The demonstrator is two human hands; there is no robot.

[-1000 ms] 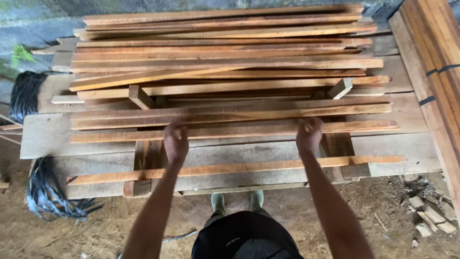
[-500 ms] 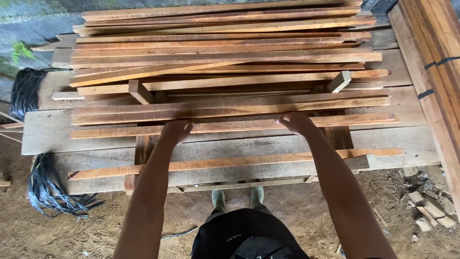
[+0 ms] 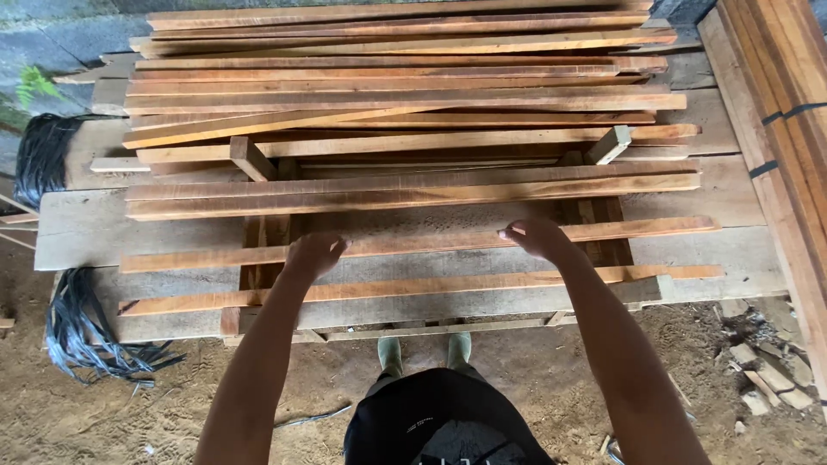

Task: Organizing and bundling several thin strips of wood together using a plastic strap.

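A long thin reddish wooden slat (image 3: 431, 242) lies crosswise on wide grey planks (image 3: 86, 228). My left hand (image 3: 314, 254) is curled over it left of its middle. Right of the middle, my right hand (image 3: 536, 237) grips the same slat with the fingers over its far edge. Another slat (image 3: 431, 284) lies just nearer to me, along the platform's front. Two more slats (image 3: 413, 194) lie side by side just beyond the held one, with a bare gap between.
A tall pile of similar slats (image 3: 396, 99) fills the back of the platform. Strapped boards (image 3: 775, 103) lean along the right. Black strapping bundles (image 3: 82, 331) lie at the left. Rubble (image 3: 767, 370) sits on the dirt floor at the right, and my boots (image 3: 392, 351) stand at the platform's front edge.
Both hands came down onto the slat and drew it toward me, away from the two slats behind it, opening a gap.
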